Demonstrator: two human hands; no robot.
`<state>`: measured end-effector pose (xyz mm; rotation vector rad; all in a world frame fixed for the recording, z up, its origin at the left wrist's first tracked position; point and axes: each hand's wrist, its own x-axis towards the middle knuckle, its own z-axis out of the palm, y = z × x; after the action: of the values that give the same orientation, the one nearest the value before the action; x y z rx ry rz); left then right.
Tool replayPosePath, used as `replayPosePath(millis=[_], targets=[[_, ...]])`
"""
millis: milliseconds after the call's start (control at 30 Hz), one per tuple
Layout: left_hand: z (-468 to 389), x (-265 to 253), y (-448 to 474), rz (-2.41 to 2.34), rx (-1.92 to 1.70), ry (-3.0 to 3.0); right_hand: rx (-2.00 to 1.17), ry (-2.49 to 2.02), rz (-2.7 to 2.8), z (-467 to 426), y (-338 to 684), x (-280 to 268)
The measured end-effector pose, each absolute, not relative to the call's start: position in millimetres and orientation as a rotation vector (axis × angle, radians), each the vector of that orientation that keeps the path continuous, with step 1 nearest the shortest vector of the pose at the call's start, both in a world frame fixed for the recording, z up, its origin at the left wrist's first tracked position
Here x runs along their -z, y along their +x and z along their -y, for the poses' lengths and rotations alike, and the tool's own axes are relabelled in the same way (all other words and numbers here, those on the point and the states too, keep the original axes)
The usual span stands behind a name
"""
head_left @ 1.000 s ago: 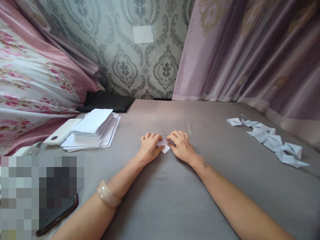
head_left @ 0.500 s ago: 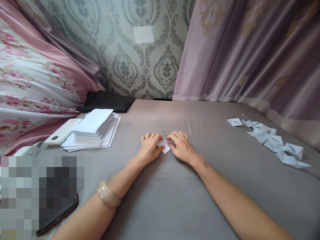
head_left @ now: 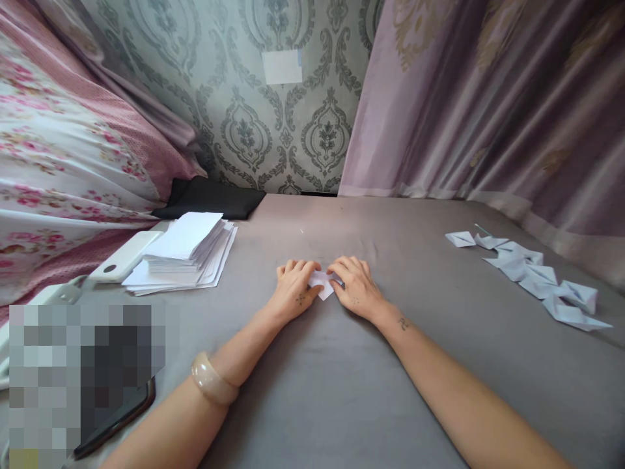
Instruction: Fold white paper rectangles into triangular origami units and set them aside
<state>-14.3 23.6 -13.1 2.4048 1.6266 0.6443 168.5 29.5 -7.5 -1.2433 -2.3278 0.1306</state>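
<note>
A small folded piece of white paper [head_left: 325,288] lies between my hands on the grey cloth surface, its pointed corner toward me. My left hand [head_left: 297,286] grips its left side, thumb on the near face and fingers curled behind. On the right side, my right hand [head_left: 355,285] pinches it in the same way. The fingers cover both ends of the paper, so only its middle and lower point show. A pale bangle [head_left: 213,379] circles my left forearm.
To the left stands a stack of white paper [head_left: 183,251] beside a white device [head_left: 127,256]. Several folded paper pieces [head_left: 537,277] lie in a row at the right. A dark phone-like object [head_left: 117,417], partly blurred out, rests at the near left. Black cloth [head_left: 209,197] lies at the back.
Both hands stay on the paper with nearly the same grip. Slightly more of the paper's middle shows between the fingers. The whole view has shifted a little.
</note>
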Motion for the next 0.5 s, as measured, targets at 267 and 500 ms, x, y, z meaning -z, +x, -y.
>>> replayPosePath(millis=[267,500], targets=[[-21.7,9.6,-14.3,-1.606,-0.638,2.419,-0.138,-1.244,2.326,-29.9,168.4,7.1],[-21.7,9.3,-13.9,-1.609,-0.630,2.406,-0.158,-1.248,2.319,-30.0,168.2,6.8]])
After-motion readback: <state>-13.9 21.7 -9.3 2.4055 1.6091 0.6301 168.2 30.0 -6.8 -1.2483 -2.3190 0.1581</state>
